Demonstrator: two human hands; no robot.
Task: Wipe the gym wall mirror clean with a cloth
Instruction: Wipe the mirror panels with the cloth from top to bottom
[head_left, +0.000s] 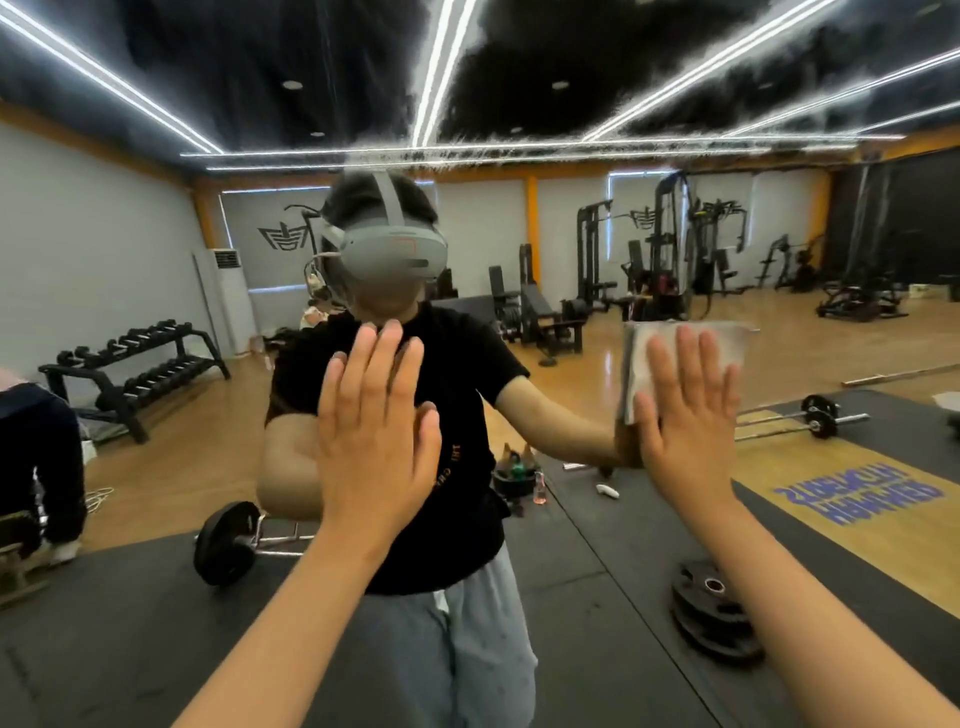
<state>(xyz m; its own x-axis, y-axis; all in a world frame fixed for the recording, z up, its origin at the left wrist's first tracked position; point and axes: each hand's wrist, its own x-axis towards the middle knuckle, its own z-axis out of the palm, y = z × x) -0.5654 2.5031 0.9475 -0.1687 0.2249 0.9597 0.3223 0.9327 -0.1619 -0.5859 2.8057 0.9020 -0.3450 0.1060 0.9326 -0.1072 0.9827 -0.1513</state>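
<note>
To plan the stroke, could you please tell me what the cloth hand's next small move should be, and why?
Probably slide the right hand sideways along the mirror with firm pressure. Its straight fingers press the cloth flat against the glass, so it seems set to wipe, while the bare left hand rests flat on the glass beside it.

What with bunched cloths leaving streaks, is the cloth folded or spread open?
Folded. Stacked layers show along the left edge of the cloth, which the right hand presses flat against the mirror with straight fingers.
</note>
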